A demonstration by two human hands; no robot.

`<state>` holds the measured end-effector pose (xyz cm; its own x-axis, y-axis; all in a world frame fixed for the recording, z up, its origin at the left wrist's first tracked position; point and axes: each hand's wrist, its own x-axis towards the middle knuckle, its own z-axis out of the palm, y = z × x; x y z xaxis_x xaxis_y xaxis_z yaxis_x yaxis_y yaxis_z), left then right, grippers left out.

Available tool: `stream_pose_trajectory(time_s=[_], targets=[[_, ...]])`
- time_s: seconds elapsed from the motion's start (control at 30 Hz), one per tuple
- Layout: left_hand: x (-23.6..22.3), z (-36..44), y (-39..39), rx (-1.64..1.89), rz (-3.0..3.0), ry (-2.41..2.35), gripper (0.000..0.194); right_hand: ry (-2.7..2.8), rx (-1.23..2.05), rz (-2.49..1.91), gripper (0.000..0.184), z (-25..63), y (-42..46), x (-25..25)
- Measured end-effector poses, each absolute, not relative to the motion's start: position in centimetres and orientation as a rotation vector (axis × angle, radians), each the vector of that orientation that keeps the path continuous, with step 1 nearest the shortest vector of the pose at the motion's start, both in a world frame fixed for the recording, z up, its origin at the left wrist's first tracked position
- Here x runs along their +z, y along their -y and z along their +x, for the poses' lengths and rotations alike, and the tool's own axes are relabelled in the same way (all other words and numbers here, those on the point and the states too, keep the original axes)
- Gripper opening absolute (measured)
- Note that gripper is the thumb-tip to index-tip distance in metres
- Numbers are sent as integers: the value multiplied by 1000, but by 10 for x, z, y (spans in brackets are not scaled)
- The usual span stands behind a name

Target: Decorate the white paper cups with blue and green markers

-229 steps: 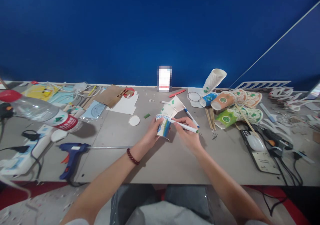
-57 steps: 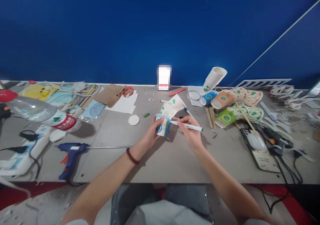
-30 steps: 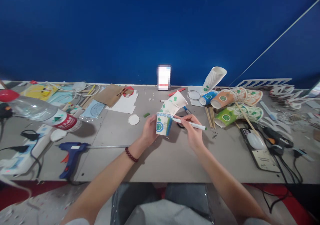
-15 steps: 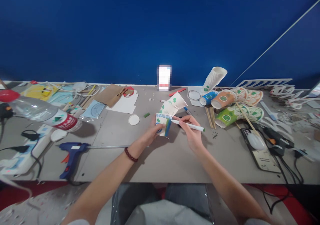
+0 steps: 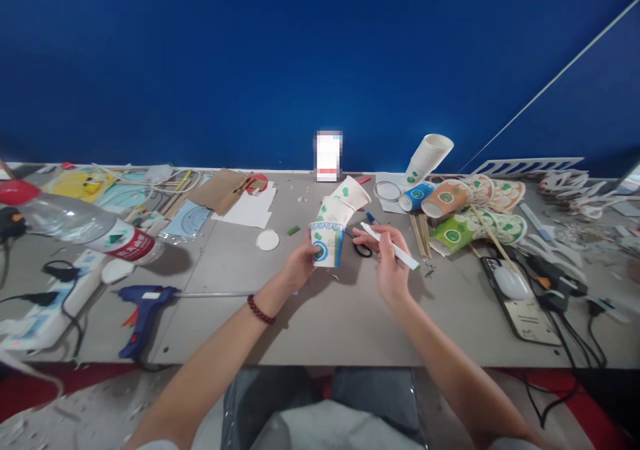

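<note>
My left hand (image 5: 300,263) grips a paper cup (image 5: 330,243) with blue patterns and a coloured stripe down its right side. White paper cups (image 5: 345,200) with green leaf prints rise from behind its rim and lean to the right. In my right hand (image 5: 389,263) is a white marker (image 5: 393,245), its green end pointing down to the right. The marker's tip is apart from the cup. Dark-handled scissors (image 5: 363,250) lie on the table between the cup and my right hand, partly hidden.
Stacked cups (image 5: 429,163) and coloured cups (image 5: 453,233) stand or lie at the right, near wooden sticks (image 5: 421,237). A glue gun (image 5: 145,313), power strip (image 5: 55,300) and bottle (image 5: 85,227) occupy the left. A green cap (image 5: 293,230) lies beside a white disc (image 5: 268,239).
My right hand has drawn the marker away from the cup, its tip now higher and to the right. The cup has turned in my left hand, showing more of its round blue print.
</note>
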<state>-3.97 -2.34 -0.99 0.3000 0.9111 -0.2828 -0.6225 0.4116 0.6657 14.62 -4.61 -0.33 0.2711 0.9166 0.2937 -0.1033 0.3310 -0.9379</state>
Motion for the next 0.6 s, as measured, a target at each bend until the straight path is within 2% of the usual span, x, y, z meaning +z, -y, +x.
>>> stream_pose_trajectory(time_s=[0.2,0.43,0.6], targets=[[-10,-38,22,1137,534,-714,67,1480,482,-942,15,143,59,2],[-8,-36,25,1223,525,-675,48,1841,122,-703,36,139,60,4],[-5,-35,24,1266,454,-723,53,1889,166,-640,33,137,60,0]])
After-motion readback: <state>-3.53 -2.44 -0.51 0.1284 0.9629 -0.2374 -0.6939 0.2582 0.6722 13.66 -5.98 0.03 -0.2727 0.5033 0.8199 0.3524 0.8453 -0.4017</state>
